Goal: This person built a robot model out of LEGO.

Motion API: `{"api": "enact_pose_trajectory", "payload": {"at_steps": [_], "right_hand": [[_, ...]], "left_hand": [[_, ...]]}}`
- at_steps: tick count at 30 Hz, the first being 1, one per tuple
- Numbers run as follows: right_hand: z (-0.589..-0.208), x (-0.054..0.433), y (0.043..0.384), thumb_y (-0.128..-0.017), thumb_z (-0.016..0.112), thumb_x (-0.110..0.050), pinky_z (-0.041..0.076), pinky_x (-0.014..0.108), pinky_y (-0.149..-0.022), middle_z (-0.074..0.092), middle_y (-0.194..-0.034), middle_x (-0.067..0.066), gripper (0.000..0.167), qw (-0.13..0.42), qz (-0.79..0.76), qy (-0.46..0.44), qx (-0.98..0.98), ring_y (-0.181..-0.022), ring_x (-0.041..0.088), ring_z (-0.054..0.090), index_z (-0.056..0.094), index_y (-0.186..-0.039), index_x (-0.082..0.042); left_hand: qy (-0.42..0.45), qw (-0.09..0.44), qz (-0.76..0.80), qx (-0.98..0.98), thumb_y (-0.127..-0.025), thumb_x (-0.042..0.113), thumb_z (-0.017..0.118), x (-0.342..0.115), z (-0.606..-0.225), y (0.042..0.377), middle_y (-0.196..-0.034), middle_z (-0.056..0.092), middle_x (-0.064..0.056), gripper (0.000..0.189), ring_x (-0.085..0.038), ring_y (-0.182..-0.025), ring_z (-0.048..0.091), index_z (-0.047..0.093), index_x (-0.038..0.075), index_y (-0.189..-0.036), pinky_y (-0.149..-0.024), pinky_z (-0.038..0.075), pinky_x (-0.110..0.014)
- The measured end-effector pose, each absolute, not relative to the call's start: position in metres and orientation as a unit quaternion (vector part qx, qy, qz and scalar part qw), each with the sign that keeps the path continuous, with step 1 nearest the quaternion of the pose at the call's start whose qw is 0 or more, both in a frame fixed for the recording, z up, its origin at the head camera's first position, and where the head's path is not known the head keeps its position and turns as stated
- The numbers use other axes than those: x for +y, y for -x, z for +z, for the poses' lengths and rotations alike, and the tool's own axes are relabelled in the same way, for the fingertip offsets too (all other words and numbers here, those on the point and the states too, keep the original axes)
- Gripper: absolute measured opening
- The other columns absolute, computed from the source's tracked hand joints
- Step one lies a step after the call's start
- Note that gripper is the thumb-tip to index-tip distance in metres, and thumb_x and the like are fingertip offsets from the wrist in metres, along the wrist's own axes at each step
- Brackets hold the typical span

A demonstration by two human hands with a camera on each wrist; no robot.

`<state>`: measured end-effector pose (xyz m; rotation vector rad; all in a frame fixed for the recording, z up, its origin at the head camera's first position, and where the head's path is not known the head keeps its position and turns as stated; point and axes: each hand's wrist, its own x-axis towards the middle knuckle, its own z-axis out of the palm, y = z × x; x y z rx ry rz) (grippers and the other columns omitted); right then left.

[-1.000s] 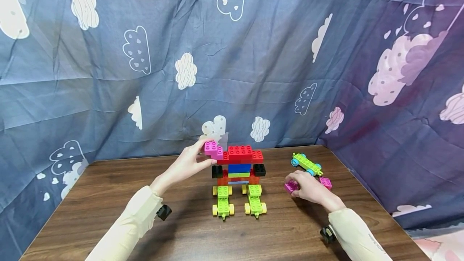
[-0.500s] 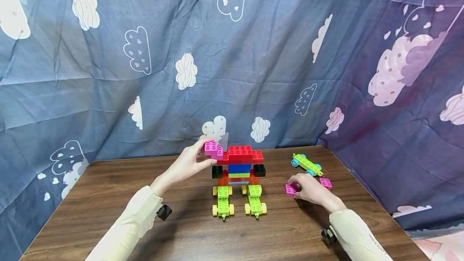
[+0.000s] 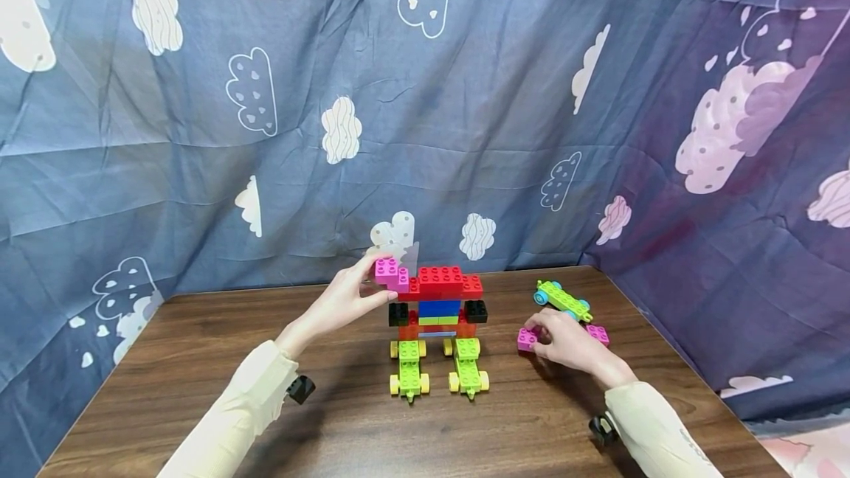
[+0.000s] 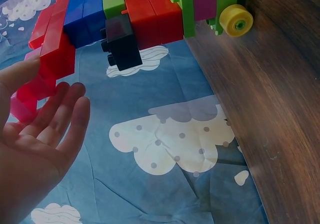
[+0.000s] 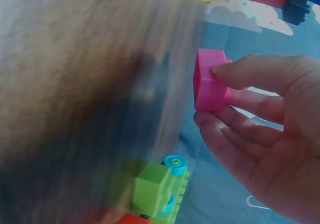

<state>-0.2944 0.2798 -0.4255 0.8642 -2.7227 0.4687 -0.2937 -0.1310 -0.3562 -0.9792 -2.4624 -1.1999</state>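
Note:
A toy figure of building bricks stands on the table, with a red top [image 3: 440, 279], a blue middle [image 3: 438, 308] and two lime wheeled bases as feet. My left hand [image 3: 335, 302] pinches the stepped pink bricks [image 3: 387, 271] at the figure's upper left end, thumb in front and fingers behind. In the left wrist view these pink bricks [image 4: 39, 88] adjoin the red ones. To the figure's right, my right hand [image 3: 567, 344] pinches a loose pink brick [image 3: 527, 340] between thumb and fingers. The right wrist view shows this brick [image 5: 211, 81] raised off the table, studs toward the palm.
Behind the right hand lies a lime wheeled base [image 3: 561, 299] with blue wheels. Another pink brick [image 3: 597, 334] lies beside it, partly hidden by the hand. Black bricks [image 3: 475, 311] jut from the figure's sides. A blue cloud-patterned cloth [image 3: 299, 190] hangs behind the table.
The pink brick in my right hand has turned so its studs show, and has shifted slightly left and up. My left hand and the figure stay in place.

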Motion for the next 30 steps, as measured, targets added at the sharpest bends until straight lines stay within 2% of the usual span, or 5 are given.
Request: {"api": "enact_pose_trajectory", "payload": {"at_steps": [8, 16, 23, 30], "right_hand": [[-0.403, 0.273, 0.295, -0.075, 0.077, -0.004, 0.047, 0.023, -0.066, 0.067, -0.092, 0.004, 0.027, 0.137, 0.167, -0.3, -0.929, -0.076, 0.008, 0.055, 0.07, -0.101, -0.003], [-0.374, 0.264, 0.298, -0.075, 0.075, 0.0, 0.054, 0.026, -0.068, 0.068, -0.094, 0.007, 0.028, 0.19, 0.176, -0.332, -0.907, -0.079, 0.014, 0.062, 0.07, -0.102, -0.002], [-0.343, 0.255, 0.3, -0.079, 0.074, -0.001, 0.056, 0.032, -0.072, 0.068, -0.096, 0.006, 0.027, 0.186, 0.173, -0.349, -0.902, -0.081, 0.018, 0.064, 0.07, -0.106, -0.003], [-0.32, 0.244, 0.298, -0.08, 0.074, -0.001, 0.056, 0.03, -0.07, 0.067, -0.095, 0.005, 0.026, 0.204, 0.176, -0.361, -0.893, -0.078, 0.015, 0.063, 0.07, -0.106, -0.004]], "left_hand": [[0.337, 0.122, -0.406, -0.841, -0.089, 0.019, 0.074, -0.132, -0.356, 0.294, -0.115, 0.068, -0.007, 0.06, -0.019, -0.102, 0.067, 0.046, 0.014, -0.141, -0.086, 0.059, -0.039], [0.329, 0.117, -0.415, -0.84, -0.089, 0.02, 0.074, -0.131, -0.356, 0.292, -0.117, 0.067, -0.009, 0.059, -0.022, -0.103, 0.067, 0.046, 0.014, -0.14, -0.087, 0.059, -0.041], [0.321, 0.113, -0.416, -0.844, -0.09, 0.023, 0.073, -0.131, -0.356, 0.292, -0.119, 0.067, -0.007, 0.057, -0.021, -0.106, 0.067, 0.046, 0.015, -0.14, -0.088, 0.059, -0.039], [0.312, 0.111, -0.418, -0.846, -0.09, 0.022, 0.074, -0.13, -0.354, 0.291, -0.118, 0.068, -0.007, 0.056, -0.022, -0.105, 0.068, 0.048, 0.012, -0.139, -0.09, 0.058, -0.042]]}}
